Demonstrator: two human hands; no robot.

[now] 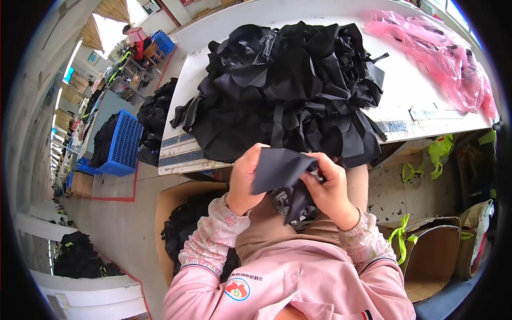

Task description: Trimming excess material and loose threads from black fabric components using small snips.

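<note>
A piece of black fabric is held up over my lap, its upper part spread flat and its lower end hanging in folds. My left hand is closed on the left edge, with most of its fingers hidden behind the cloth. My right hand pinches the right side between thumb and fingers. Something pale glints by those fingers, too small to make out. Just beyond both hands, a large heap of black fabric pieces covers the middle of the white table and hangs over its front edge.
A pink plastic bag lies on the table's right. Below my left arm stands a cardboard box of black pieces; another box is at the right, near green ties. Farther left is a blue crate.
</note>
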